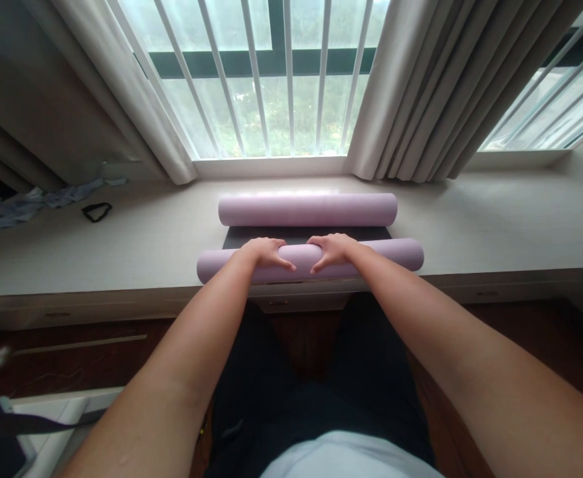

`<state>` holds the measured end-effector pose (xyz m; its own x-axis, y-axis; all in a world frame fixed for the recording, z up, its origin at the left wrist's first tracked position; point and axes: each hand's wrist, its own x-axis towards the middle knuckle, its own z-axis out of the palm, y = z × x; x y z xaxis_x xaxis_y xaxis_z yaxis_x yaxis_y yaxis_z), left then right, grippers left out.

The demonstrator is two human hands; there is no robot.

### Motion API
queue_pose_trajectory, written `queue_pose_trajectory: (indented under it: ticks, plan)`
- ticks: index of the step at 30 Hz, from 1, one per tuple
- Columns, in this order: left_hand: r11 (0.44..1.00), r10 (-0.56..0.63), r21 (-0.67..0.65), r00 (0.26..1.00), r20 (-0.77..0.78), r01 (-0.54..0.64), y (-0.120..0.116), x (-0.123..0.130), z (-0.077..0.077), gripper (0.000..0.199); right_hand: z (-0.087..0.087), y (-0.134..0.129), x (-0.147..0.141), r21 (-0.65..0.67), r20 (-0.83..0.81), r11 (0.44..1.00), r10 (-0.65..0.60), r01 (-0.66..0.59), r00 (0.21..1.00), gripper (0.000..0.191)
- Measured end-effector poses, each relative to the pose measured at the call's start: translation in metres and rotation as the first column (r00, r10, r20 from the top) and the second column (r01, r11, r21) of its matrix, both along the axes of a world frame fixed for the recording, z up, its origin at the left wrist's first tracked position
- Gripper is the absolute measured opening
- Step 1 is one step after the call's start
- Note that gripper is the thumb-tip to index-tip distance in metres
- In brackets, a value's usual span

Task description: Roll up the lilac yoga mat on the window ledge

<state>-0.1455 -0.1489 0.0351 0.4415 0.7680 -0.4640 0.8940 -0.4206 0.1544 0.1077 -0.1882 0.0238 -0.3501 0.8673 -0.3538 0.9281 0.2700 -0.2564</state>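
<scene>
A pink mat rolled at both ends lies across the pale window ledge. Its near roll [391,253] rests along the ledge's front edge, and the far roll [307,210] lies parallel behind it. Between the two rolls shows a dark grey strip [301,235]. My left hand [269,253] grips the near roll just left of its middle, thumb on the near side and fingers over the top. My right hand [332,252] grips the same roll just right of its middle in a mirrored way. A short stretch of pink shows between the hands.
Behind the ledge [510,226] is a barred window [276,119] between grey curtains [421,86]. A black loop [97,212] and crumpled pale papers [12,211] lie at the left. Drawers run below the ledge edge. A white object with a dark strap stands at the lower left.
</scene>
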Motion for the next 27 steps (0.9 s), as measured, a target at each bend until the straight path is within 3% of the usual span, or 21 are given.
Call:
queue_pose_trajectory:
  ticks: [9,14,20,27]
  plan:
    - [0.997,-0.036,0.065,0.999,-0.008,0.036,-0.011,0.001,0.004,0.104,-0.001,-0.009,-0.003,0.057,0.017,0.998,-0.005,0.004,1.000,0.101]
    - [1.000,-0.002,-0.026,1.000,0.007,0.002,0.003,0.000,-0.002,0.113,0.006,-0.001,-0.002,-0.037,-0.009,0.999,-0.022,0.021,1.000,0.100]
    - [0.997,-0.026,-0.066,0.994,0.106,0.033,0.019,-0.003,-0.011,0.095,0.008,0.011,0.003,-0.125,-0.066,0.992,-0.010,0.002,0.998,0.093]
    - [0.996,-0.055,-0.064,0.988,0.147,0.065,0.038,-0.006,-0.016,0.091,0.000,0.027,0.010,-0.154,-0.163,0.988,-0.018,-0.007,0.986,0.099]
